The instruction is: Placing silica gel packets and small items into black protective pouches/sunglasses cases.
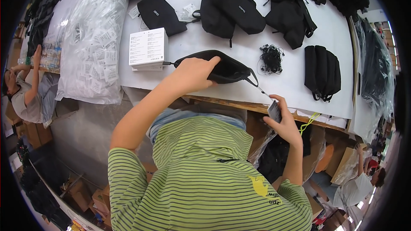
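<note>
My left hand (196,74) grips a black zip pouch (233,69) by its rim, thumb over the edge of the gaping mouth. The pouch lies over the front of the white table (188,47). A wrist loop hangs from its right end, and a thin string runs from there to a small dark hang tag (274,111). That tag is pinched between the thumb and fingers of my right hand (287,125), just off the table edge.
White printed cards (147,48) stand stacked at left, beside a big clear bag of labels (96,47). Black pouches (233,10) cover the back; several more (322,72) stand in a row at right. A tangle of black strings (272,59) lies between. Other people (30,94) work on both sides.
</note>
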{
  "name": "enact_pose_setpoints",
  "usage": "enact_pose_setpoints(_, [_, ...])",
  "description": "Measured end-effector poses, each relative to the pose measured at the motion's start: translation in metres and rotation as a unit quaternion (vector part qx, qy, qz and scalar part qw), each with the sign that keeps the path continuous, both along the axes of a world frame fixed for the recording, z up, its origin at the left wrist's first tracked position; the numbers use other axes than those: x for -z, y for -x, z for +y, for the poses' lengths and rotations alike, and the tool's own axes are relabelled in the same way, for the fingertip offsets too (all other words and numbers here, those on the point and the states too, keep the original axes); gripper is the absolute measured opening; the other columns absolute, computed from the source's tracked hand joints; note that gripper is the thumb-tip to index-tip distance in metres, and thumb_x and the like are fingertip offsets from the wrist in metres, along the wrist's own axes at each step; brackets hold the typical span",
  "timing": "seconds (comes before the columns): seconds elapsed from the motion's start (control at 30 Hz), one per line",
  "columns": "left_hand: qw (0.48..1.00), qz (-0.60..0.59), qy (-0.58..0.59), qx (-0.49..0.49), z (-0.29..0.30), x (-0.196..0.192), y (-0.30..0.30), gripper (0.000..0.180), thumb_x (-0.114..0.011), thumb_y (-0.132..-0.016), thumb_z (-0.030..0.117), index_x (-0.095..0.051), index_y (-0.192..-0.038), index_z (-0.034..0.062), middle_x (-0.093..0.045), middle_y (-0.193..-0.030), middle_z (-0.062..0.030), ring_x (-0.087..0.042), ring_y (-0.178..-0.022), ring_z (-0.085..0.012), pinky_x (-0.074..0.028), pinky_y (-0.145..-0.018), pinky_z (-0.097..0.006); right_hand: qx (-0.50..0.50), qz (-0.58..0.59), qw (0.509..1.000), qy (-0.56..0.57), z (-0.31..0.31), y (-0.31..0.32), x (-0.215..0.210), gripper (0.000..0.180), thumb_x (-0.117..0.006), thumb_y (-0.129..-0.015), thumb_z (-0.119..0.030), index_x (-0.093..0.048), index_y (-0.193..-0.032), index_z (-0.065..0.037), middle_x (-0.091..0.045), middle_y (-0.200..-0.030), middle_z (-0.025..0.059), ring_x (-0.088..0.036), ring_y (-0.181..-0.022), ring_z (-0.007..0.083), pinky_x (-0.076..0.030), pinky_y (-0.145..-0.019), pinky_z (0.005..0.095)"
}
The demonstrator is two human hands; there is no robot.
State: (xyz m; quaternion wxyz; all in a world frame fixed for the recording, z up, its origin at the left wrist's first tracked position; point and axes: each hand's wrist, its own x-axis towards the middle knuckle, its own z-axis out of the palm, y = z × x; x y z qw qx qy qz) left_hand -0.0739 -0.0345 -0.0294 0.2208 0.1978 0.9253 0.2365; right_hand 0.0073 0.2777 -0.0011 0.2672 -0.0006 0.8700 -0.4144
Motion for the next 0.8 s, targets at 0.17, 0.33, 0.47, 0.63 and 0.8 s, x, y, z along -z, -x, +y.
enact_pose_setpoints(0.17, [1.0,0.015,-0.013,0.004,0.0,-0.005,0.002,0.061,-0.071,-0.076,0.034,-0.048,-0.123,0.0045,-0.065,-0.088,-0.0176,-0.062,-0.088,-0.035,-0.047,-0.077,-0.043,0.048,0.078,0.996,-0.018,0.028,0.004,-0.01,0.047,-0.06,-0.084,-0.009,-0.041,-0.127,-0.008,-0.056,-0.086,0.0103,-0.053,-0.076,0.018,-0.044,-0.074,0.0287])
enact_pose_setpoints(0.33, [0.999,0.009,0.01,0.034,-0.003,-0.004,0.003,0.052,-0.07,-0.076,0.034,-0.057,-0.118,0.0056,-0.067,-0.09,-0.0163,-0.063,-0.09,-0.0327,-0.049,-0.078,-0.041,0.088,0.122,0.987,-0.046,0.051,0.034,-0.047,0.009,-0.064,-0.085,-0.007,-0.063,-0.089,0.002,-0.064,-0.071,0.0064,-0.057,-0.069,0.0119,-0.044,-0.068,0.0249])
enact_pose_setpoints(0.47, [0.999,0.022,0.007,0.041,-0.005,-0.004,-0.001,0.047,-0.069,-0.076,0.034,-0.061,-0.114,0.0068,-0.067,-0.091,-0.0157,-0.063,-0.09,-0.0323,-0.049,-0.079,-0.041,0.301,0.206,0.888,0.28,0.07,0.069,-0.019,0.012,-0.066,-0.087,-0.012,-0.067,-0.085,0.0,-0.066,-0.078,0.0033,-0.059,-0.067,0.0092,-0.046,-0.068,0.0222])
enact_pose_setpoints(0.63, [0.999,0.018,0.024,0.039,0.001,-0.005,-0.002,0.045,-0.069,-0.076,0.033,-0.063,-0.113,0.0074,-0.067,-0.091,-0.0157,-0.063,-0.091,-0.0316,-0.049,-0.08,-0.041,0.348,-0.059,0.656,0.667,-0.025,0.097,0.067,0.022,-0.061,-0.091,-0.03,-0.065,-0.096,-0.009,-0.065,-0.086,0.0047,-0.059,-0.078,0.0161,-0.05,-0.07,0.0303])
enact_pose_setpoints(0.8, [0.998,0.046,0.005,0.038,0.0,-0.004,-0.005,0.044,-0.069,-0.076,0.034,-0.064,-0.111,0.0068,-0.067,-0.091,-0.0155,-0.063,-0.091,-0.0315,-0.049,-0.08,-0.041,0.404,-0.182,0.559,0.701,-0.071,0.094,0.075,0.024,-0.056,-0.09,-0.033,-0.064,-0.09,-0.01,-0.052,-0.072,0.0009,-0.048,-0.063,0.0134,-0.038,-0.056,0.0246])
